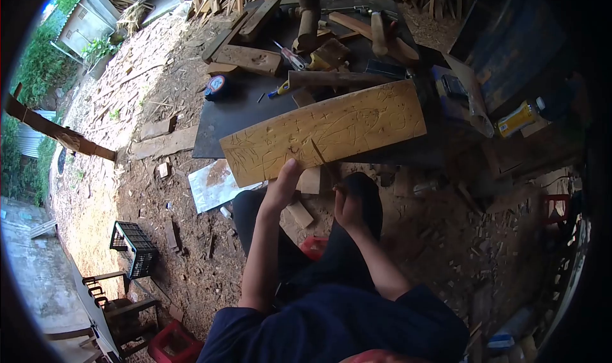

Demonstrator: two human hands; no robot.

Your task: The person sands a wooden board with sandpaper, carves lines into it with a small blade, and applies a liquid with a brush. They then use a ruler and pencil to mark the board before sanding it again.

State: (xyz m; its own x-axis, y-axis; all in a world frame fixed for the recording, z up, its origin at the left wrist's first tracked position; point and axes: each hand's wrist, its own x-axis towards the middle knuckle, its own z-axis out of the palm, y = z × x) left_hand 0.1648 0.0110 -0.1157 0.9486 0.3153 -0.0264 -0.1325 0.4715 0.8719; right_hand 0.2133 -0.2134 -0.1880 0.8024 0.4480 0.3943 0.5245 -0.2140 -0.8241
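Note:
A long wooden board (pixel 325 132) with carved lines lies tilted at the near edge of the dark table (pixel 220 122). My left hand (pixel 284 183) grips the board's lower edge, its thumb on the face and its other fingers hidden behind. Below the board, my right hand (pixel 347 207) is closed round the lower end of a thin pointed tool (pixel 322 158). The tool's tip reaches up over the middle of the carved face; whether it touches the wood I cannot tell.
Wood blocks (pixel 248 58), a blue tape roll (pixel 216 87) and a yellow-handled tool (pixel 279 90) are on the table. A yellow bottle (pixel 517 119) is at the right. A black crate (pixel 134 248) and a white sheet (pixel 220 183) lie on the littered ground.

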